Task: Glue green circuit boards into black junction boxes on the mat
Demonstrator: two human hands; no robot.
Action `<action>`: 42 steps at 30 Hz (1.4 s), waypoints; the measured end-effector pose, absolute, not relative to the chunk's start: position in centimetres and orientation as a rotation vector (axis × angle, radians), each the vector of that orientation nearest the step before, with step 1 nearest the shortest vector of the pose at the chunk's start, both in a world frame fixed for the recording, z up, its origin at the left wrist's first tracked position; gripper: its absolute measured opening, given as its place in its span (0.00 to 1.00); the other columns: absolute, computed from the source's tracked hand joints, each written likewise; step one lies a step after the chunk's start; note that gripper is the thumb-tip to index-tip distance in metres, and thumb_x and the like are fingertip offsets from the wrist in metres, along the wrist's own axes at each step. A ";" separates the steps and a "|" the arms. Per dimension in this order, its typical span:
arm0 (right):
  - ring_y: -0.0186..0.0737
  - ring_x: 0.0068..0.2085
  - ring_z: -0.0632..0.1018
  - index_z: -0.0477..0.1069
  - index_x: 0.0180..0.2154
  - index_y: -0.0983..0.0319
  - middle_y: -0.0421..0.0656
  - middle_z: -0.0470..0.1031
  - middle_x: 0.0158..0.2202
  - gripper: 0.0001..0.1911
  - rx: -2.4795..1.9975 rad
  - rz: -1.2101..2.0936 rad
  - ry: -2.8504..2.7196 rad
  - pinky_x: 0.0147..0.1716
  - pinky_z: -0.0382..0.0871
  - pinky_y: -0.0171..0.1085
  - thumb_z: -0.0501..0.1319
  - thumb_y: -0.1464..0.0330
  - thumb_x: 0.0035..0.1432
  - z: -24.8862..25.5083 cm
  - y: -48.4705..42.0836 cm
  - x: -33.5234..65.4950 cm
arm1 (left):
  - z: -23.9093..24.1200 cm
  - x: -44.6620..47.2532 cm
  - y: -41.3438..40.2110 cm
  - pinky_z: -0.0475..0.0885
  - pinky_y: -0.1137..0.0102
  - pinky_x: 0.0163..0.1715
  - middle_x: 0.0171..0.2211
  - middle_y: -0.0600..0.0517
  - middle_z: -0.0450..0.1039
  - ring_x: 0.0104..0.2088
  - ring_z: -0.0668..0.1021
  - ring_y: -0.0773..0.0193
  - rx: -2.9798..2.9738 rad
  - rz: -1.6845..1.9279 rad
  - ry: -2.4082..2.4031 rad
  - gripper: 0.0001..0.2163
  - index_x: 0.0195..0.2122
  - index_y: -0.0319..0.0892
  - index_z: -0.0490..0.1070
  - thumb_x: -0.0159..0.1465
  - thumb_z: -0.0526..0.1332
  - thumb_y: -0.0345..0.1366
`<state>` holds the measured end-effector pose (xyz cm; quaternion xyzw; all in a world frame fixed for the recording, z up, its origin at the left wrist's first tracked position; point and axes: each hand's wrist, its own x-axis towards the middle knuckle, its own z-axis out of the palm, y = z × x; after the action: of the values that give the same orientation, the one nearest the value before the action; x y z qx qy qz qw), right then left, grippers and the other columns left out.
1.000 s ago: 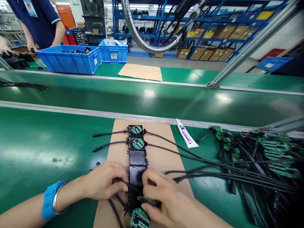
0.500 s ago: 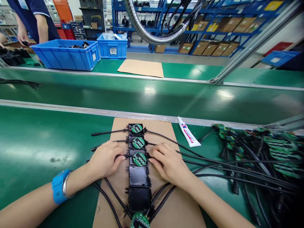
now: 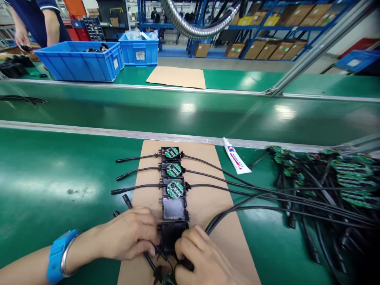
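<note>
A row of black plastic housings [image 3: 173, 209] runs down a cardboard sheet [image 3: 204, 158]. Three of them carry round green circuit boards [image 3: 175, 189], with black cables leading out on both sides. At the near end of the row, my left hand [image 3: 133, 233] pinches a thin black cable beside the housings. My right hand [image 3: 202, 253] is closed round a thicker black cable [image 3: 187, 264] at the other side. Between the hands, a further green board [image 3: 169, 279] is partly cut off by the lower picture edge. Both sets of fingertips are partly hidden.
To the right lies a heap of cables with green boards [image 3: 353, 178]. A white tube [image 3: 236, 158] lies beyond the cardboard. Blue bins [image 3: 80, 63] stand across the channel, near another person [image 3: 38, 19]. A metal hose [image 3: 198, 29] hangs overhead.
Both hands have left the third housing's cables and come nearer to me, to the near end of the row. The near cables and board are now gripped and shifted.
</note>
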<state>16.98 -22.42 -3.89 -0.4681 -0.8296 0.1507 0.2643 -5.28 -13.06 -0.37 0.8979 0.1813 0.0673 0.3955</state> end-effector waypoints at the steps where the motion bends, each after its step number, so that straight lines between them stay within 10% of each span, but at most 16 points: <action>1: 0.37 0.29 0.65 0.62 0.25 0.59 0.40 0.65 0.25 0.10 -1.305 0.415 -2.213 0.27 0.61 0.35 0.62 0.66 0.53 -3.6 -22.5 17.1 | -0.4 -5.3 -13.0 0.68 0.71 0.40 0.33 0.53 0.75 0.37 0.75 0.63 2.266 0.196 0.452 0.02 0.37 0.45 0.72 0.65 0.61 0.33; 7: 0.40 0.39 0.73 0.64 0.48 0.59 0.46 0.73 0.40 0.18 -1.212 0.699 -2.313 0.37 0.70 0.36 0.62 0.60 0.58 2.6 -19.4 21.6 | 0.6 -5.2 -12.1 0.67 0.72 0.34 0.32 0.52 0.73 0.34 0.74 0.64 2.258 0.488 0.674 0.04 0.36 0.43 0.70 0.66 0.56 0.31; 11: 0.37 0.36 0.74 0.67 0.38 0.59 0.43 0.73 0.35 0.05 -1.297 0.712 -2.312 0.34 0.69 0.35 0.53 0.67 0.65 1.9 -16.2 24.1 | 0.2 -5.0 -11.5 0.65 0.72 0.29 0.29 0.53 0.70 0.30 0.73 0.65 2.370 0.460 0.890 0.06 0.34 0.43 0.69 0.67 0.55 0.33; 42: 0.37 0.29 0.66 0.64 0.27 0.60 0.42 0.65 0.27 0.14 -1.436 0.286 -2.491 0.28 0.58 0.37 0.49 0.72 0.65 -0.3 -20.5 27.0 | -1.3 -7.2 -15.4 0.63 0.69 0.26 0.29 0.51 0.66 0.28 0.70 0.62 2.583 0.263 0.809 0.09 0.31 0.42 0.65 0.69 0.50 0.32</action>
<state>26.98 -20.45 -0.34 -0.4931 -0.8552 0.0980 0.1259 -7.17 -15.45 -1.29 0.9288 0.2910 0.0945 0.2094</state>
